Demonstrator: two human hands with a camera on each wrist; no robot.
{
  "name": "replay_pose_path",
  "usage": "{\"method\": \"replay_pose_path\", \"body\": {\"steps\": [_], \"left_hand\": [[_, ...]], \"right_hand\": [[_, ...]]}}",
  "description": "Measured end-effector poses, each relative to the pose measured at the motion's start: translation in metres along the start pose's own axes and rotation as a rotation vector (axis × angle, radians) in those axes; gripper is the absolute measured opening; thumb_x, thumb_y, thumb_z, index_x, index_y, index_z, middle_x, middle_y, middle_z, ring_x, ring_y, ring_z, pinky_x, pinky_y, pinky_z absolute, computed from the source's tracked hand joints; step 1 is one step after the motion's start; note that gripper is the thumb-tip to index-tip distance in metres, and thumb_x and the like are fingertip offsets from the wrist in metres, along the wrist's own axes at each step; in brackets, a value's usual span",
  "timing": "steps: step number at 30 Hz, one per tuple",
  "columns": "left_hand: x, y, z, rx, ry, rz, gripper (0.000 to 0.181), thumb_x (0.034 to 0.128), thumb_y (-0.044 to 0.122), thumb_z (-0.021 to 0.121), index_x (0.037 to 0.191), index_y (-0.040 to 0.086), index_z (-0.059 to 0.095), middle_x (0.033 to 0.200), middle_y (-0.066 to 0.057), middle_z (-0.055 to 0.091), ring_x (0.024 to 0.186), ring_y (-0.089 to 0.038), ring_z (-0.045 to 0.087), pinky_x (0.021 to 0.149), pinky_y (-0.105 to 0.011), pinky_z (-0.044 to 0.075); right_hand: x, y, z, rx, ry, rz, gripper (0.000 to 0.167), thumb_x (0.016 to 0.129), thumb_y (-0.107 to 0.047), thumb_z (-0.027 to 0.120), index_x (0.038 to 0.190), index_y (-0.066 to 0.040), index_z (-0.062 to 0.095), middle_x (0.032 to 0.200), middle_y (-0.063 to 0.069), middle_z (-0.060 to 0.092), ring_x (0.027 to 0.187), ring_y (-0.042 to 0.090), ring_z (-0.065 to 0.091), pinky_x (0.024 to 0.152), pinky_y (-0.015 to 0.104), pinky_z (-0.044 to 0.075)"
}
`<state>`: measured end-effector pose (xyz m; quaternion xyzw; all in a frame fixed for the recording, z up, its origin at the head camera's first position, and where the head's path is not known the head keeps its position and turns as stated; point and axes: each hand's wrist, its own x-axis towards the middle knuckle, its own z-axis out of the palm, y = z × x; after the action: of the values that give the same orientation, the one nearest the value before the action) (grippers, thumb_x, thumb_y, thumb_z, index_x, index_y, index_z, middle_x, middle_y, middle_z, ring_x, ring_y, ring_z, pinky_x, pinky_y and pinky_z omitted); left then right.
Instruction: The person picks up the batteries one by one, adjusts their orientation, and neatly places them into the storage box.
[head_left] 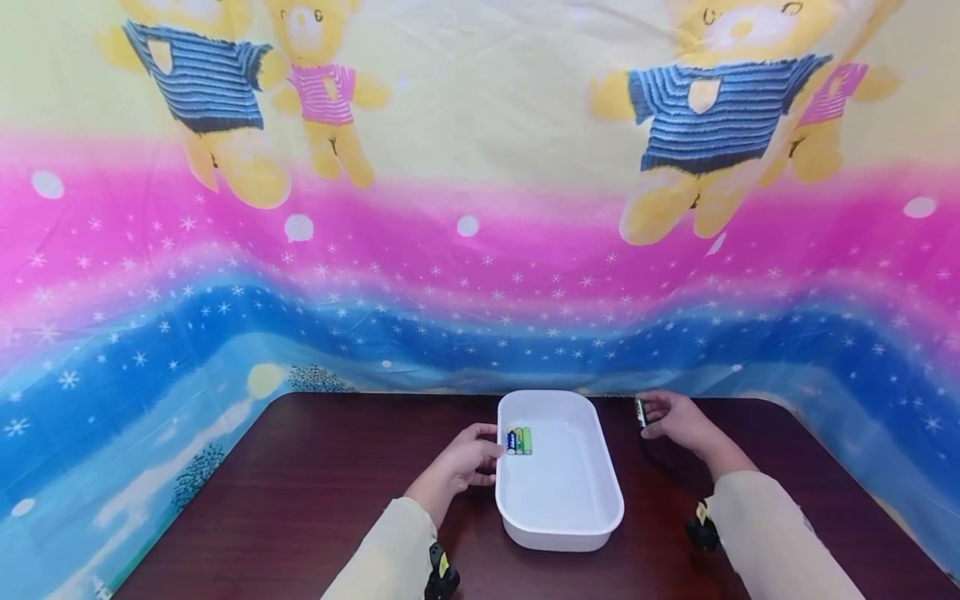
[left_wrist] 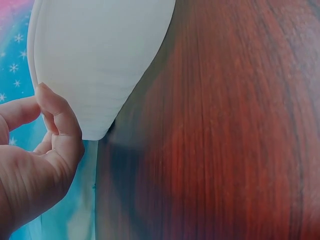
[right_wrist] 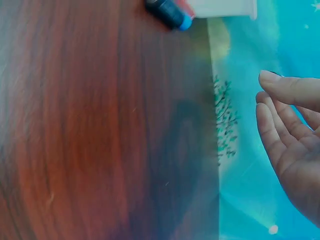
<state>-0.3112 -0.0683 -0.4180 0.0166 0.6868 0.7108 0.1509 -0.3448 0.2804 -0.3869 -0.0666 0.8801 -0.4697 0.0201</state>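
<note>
A white rectangular tray [head_left: 558,517] with rounded corners and raised walls stands on the table. Several small green and blue batteries [head_left: 518,441] lie side by side inside it, against the left wall. My left hand [head_left: 468,458] is at the tray's left side, its curled fingers gripping the rim; the left wrist view shows the fingertips at that edge. To the right of the tray and apart from it, my right hand [head_left: 678,421] pinches a dark battery [head_left: 641,412] between thumb and fingers, held upright. In the right wrist view the fingers mostly hide this battery.
The dark reddish wood table [head_left: 360,467] ends at a patterned cloth [head_left: 465,275] with bears and snowflakes. At the top of the right wrist view, a dark cylinder with a blue end [right_wrist: 169,14] and a red thing [right_wrist: 186,7] appear beside a white edge.
</note>
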Motion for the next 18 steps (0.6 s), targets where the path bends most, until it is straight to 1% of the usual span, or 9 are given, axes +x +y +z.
{"method": "replay_pose_path", "body": {"steps": [4, 10, 14, 18], "left_hand": [[0.002, -0.001, 0.004, -0.006, -0.006, -0.004, 0.047, 0.0860, 0.002, 0.055, 0.131, 0.002, 0.040, 0.105, -0.024, 0.060, 0.070, -0.018, 0.057, 0.050, -0.024, 0.049], [0.003, -0.001, 0.010, -0.018, -0.026, 0.002, 0.047, 0.0862, 0.001, 0.055, 0.130, 0.001, 0.040, 0.104, -0.024, 0.060, 0.071, -0.018, 0.057, 0.049, -0.023, 0.049], [0.004, -0.002, 0.013, -0.019, -0.027, 0.002, 0.047, 0.0852, 0.001, 0.056, 0.129, 0.002, 0.041, 0.103, -0.024, 0.060, 0.070, -0.018, 0.057, 0.049, -0.023, 0.049], [0.005, -0.002, 0.016, -0.018, -0.027, 0.003, 0.047, 0.0841, 0.001, 0.056, 0.129, 0.002, 0.041, 0.102, -0.023, 0.061, 0.069, -0.017, 0.057, 0.048, -0.022, 0.048]], "right_hand": [[0.002, -0.015, 0.001, 0.071, -0.008, -0.011, 0.068, 0.075, 0.005, 0.069, 0.135, 0.009, 0.037, 0.121, 0.030, 0.048, 0.109, 0.039, 0.048, 0.085, 0.043, 0.049], [0.006, -0.043, 0.003, 0.197, -0.045, -0.021, 0.069, 0.082, 0.000, 0.066, 0.141, 0.003, 0.031, 0.135, 0.029, 0.038, 0.121, 0.041, 0.040, 0.098, 0.050, 0.038], [0.008, -0.057, 0.008, 0.236, -0.055, -0.028, 0.068, 0.082, 0.000, 0.064, 0.142, 0.001, 0.030, 0.139, 0.028, 0.034, 0.125, 0.041, 0.036, 0.100, 0.049, 0.035], [0.009, -0.066, 0.013, 0.254, -0.066, -0.022, 0.067, 0.083, 0.002, 0.063, 0.142, 0.001, 0.031, 0.139, 0.027, 0.034, 0.126, 0.040, 0.035, 0.100, 0.048, 0.036]]}}
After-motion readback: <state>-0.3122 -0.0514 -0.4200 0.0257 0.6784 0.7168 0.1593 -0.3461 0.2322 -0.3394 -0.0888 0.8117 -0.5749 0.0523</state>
